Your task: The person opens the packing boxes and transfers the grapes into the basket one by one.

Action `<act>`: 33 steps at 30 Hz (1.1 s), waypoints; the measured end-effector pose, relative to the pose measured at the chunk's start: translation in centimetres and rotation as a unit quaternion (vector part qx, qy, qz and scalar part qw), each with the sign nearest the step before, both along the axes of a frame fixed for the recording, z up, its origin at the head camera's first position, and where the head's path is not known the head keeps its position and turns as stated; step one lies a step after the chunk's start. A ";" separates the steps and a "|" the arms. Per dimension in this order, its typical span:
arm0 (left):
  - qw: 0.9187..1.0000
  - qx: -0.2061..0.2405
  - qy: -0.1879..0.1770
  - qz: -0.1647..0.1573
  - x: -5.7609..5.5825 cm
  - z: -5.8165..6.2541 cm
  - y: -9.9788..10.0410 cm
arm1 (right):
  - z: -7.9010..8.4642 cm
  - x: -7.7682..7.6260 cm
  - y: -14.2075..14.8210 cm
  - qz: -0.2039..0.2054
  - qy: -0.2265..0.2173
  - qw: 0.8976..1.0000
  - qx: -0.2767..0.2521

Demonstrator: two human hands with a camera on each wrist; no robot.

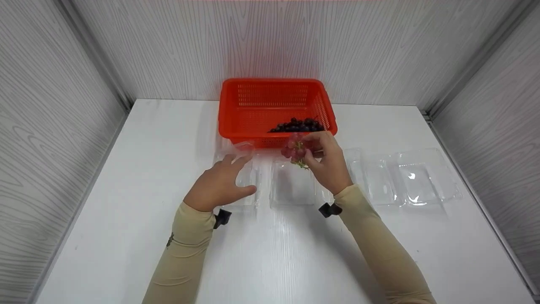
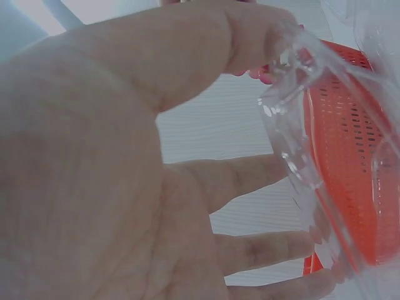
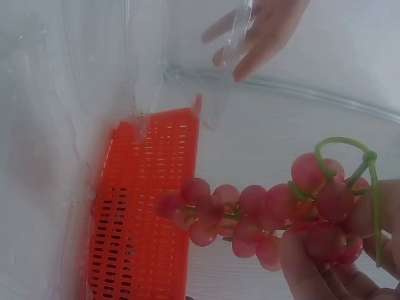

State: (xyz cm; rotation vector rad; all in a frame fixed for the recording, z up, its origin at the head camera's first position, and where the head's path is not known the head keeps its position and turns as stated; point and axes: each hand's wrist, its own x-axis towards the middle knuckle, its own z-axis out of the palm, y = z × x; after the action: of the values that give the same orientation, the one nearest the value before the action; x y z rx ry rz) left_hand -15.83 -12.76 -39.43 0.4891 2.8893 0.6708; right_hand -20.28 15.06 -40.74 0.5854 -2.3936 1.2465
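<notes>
A bunch of red grapes (image 3: 253,212) hangs from my right hand (image 1: 329,160), pinched between thumb and fingers near its green stem. In the head view these grapes are just in front of the red basket, above a clear plastic container (image 1: 294,190). My left hand (image 1: 219,181) is spread over another clear plastic container (image 1: 244,207) to the left. Seen from the left wrist, its fingers are extended and the tips reach the edge of clear plastic (image 2: 294,144); whether they press on it I cannot tell.
The red basket (image 1: 244,120) stands against the back wall, with dark grapes (image 1: 297,125) inside at the front right. More clear plastic containers (image 1: 417,181) lie in a row on the white table (image 1: 270,261), to the right. White wood-grain walls enclose the back and sides.
</notes>
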 end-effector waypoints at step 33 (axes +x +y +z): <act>1.000 -0.003 -0.001 0.007 0.0 0.0 0.2 | 5.4 -1.9 -2.3 -0.034 -0.027 0.993 -0.108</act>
State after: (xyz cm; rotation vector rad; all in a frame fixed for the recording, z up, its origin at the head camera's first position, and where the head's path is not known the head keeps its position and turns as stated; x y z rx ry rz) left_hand -15.83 -12.54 -39.43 0.4665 2.8953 0.6631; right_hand -22.21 12.75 -35.38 0.4072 -2.2608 1.4828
